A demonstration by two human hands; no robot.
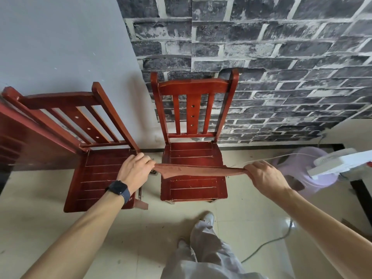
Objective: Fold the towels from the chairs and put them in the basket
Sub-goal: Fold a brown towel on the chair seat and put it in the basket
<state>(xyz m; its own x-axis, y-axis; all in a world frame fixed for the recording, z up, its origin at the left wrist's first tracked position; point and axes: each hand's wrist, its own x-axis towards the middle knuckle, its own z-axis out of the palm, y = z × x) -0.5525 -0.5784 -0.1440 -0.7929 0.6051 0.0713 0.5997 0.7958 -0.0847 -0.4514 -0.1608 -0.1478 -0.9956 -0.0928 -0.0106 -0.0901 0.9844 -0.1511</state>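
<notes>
Head camera, looking down: we hold a rust-brown towel (198, 171) stretched nearly level between both hands, in the air above the front half of a red wooden chair's (193, 153) slatted seat. Our left hand (134, 170) grips the towel's left end, fingers curled around the cloth, a ring (147, 158) on one finger and a dark smartwatch (118, 188) on the wrist. Our right hand (266, 176) pinches the right end, knuckles up, fingers bent over the hem. We see the cloth almost edge-on, so we cannot tell how many layers it has; a flap sags near its left end.

That chair stands on the tiled floor (50, 228) with its back against a wall papered in grey brick pattern (271, 57). A second red chair (104, 178) sits just beside it to the left, before a plain grey wall (60, 37), with its seat bare. At the floor's right edge stands a lavender plastic container (324, 181), partly covered by a white object (338, 162) we cannot identify; whether it is the basket we cannot tell. A pale cord (267, 244) trails across the tiles. Below the hands, a leg in pale trousers (207, 248) ends in a white shoe (208, 217).
</notes>
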